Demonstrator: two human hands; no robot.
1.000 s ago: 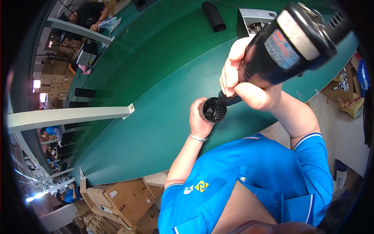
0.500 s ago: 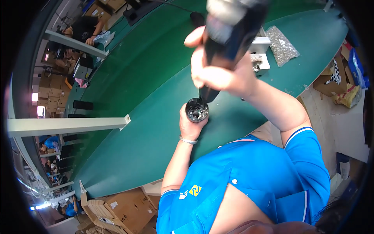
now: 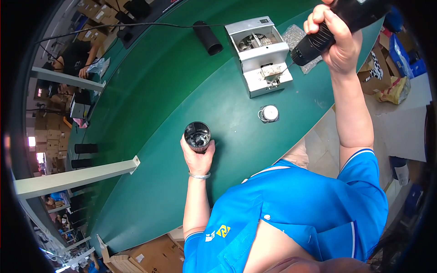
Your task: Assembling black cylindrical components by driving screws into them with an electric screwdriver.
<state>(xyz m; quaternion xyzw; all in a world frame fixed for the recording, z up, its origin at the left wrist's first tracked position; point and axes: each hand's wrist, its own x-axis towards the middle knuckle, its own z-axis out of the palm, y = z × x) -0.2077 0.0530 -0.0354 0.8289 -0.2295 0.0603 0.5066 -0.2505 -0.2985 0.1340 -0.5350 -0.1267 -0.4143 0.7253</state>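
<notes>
My left hand (image 3: 199,160) is wrapped round a black cylindrical housing (image 3: 197,132), its open top facing up. Metal parts show inside the housing. Up at the right, my right hand (image 3: 344,52) grips a black power screwdriver (image 3: 312,48), held slanting. Its thin bit points down-left to the front of a white screw feeder (image 3: 264,54) and seems to reach the pick-up spot; whether it touches a screw is too small to tell. Loose small screws lie in the feeder's window.
A small round white-topped part with a wire (image 3: 270,113) lies in front of the feeder. Behind stands a black tube (image 3: 207,38); a clear bag of small metal pieces (image 3: 295,34) lies right of the feeder. A pale metal post (image 3: 82,175) crosses at left. Cartons (image 3: 145,257) stand below the table.
My right hand has carried the screwdriver from above the housing over to the right, to the screw feeder. The housing in my left hand appears further left as the view has shifted.
</notes>
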